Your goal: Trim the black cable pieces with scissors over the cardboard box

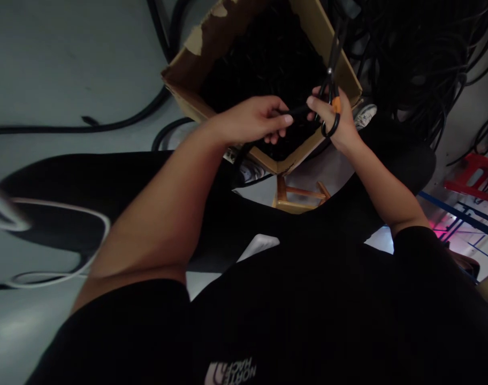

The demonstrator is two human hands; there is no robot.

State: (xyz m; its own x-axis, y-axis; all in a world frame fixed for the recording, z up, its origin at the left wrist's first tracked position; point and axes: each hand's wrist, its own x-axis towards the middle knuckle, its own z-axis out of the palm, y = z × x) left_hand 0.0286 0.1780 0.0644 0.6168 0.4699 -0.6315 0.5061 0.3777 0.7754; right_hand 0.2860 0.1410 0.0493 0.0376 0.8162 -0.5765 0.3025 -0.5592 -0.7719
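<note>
Black T-shirt (308, 321) with pale logo filling the lower frame; both bare forearms rising from it toward 12 o'clock. Left hand (250, 120) curled closed around a short black cable (296, 111), cable running toward 3 o'clock into the scissors' jaws or just beside them; exact contact hidden. Right hand (332, 117) partly closed on black-handled scissors (331, 80), a finger through the black loop handle (331, 127), orange part at the pivot area, blades pointing toward 12 o'clock. Beyond both hands, a tilted cardboard box (322, 48) with torn brown paper on its far rim, holding a dense mass of black cables (264, 64). Box corner directly above a wooden stool (298, 195), at 12 o'clock from the chest. Loose heap of black cables (412, 59) at 1 o'clock. Red plastic stool (474, 176) at 3 o'clock. White cable (97, 235) at 9 o'clock, near a grey floor (67, 59).
</note>
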